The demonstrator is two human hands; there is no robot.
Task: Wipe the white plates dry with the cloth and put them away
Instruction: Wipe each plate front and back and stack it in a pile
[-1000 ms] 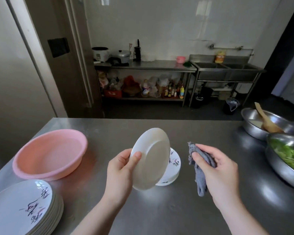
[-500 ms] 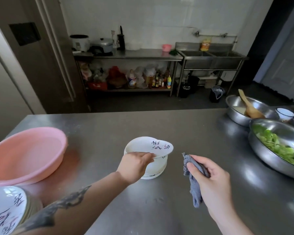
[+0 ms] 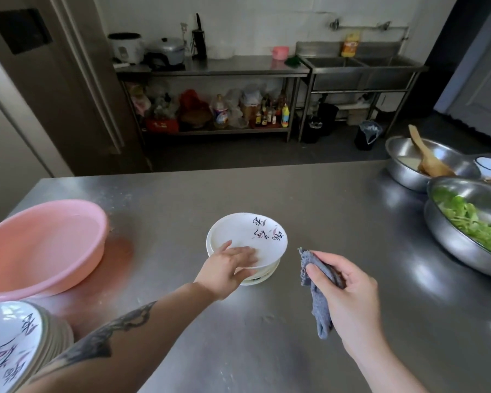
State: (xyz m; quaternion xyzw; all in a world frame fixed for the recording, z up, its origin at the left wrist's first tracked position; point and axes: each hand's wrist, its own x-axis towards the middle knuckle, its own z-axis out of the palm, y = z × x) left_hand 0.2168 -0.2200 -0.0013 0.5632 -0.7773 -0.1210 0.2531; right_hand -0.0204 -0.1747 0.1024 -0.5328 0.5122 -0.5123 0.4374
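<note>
1. Steel table (image 3: 267, 194) fills the lower view.
2. Pink basin (image 3: 40, 245) sits at 9 o'clock.
3. Stack of white plates (image 3: 245, 242) stands at centre; a second stack (image 3: 9, 344) lies at 7 o'clock.
4. Left hand (image 3: 227, 268) rests on the centre stack's top plate, fingers relaxed, slightly apart.
5. Right hand (image 3: 349, 296), at 5 o'clock, fingers clamped on the grey cloth (image 3: 318, 296).

white tiled wall (image 3: 267, 15), steel shelf table (image 3: 210, 70), sink (image 3: 360, 66)
</note>
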